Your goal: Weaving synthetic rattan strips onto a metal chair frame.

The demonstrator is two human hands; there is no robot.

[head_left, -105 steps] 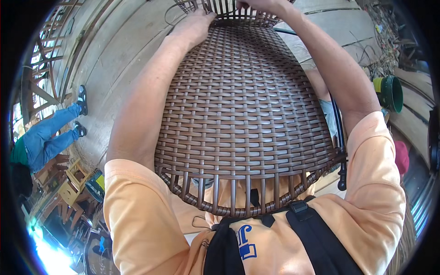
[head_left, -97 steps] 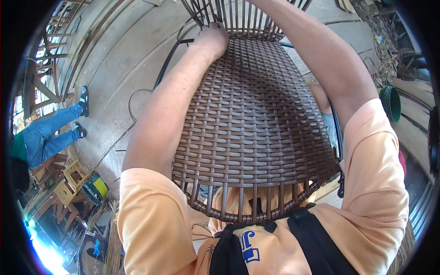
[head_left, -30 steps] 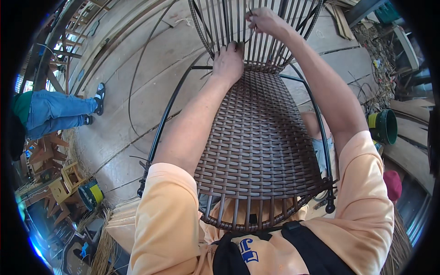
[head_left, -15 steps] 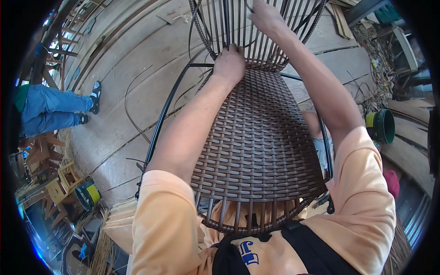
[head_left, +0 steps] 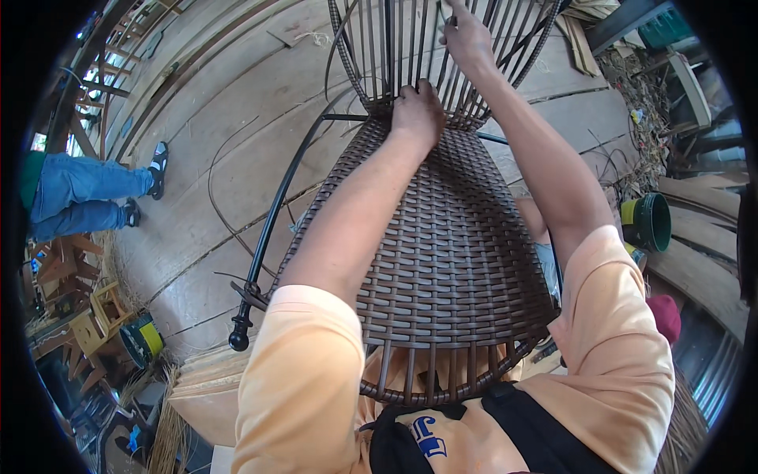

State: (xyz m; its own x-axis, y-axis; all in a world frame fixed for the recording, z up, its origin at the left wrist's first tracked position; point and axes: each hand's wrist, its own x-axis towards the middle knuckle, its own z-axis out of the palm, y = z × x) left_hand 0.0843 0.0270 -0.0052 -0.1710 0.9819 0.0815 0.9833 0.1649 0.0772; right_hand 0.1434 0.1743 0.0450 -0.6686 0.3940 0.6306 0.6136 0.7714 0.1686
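A chair with a woven dark brown seat [head_left: 442,237] is in front of me, its near edge against my body. Its back of upright brown slats [head_left: 410,55] rises at the far end. My left hand [head_left: 420,117] is at the foot of the slats, its fingers curled and their tips partly hidden. Higher up and further right, my right hand [head_left: 467,43] is closed before the slats, pinching a thin dark weaving strip that mostly blends with them. A black metal armrest frame [head_left: 276,197] runs along the seat's left side.
A loose strand [head_left: 212,186] curls on the plank floor [head_left: 185,261]. Another person's jeans-clad legs [head_left: 91,189] stand at left. Dark green buckets [head_left: 651,223] [head_left: 142,340] stand on both sides. Wood planks [head_left: 209,387] lie by my left elbow, and scrap lines the right.
My left hand has slid right along the foot of the slats. My right hand has come slightly lower and nearer. The chair shifts a little in view.
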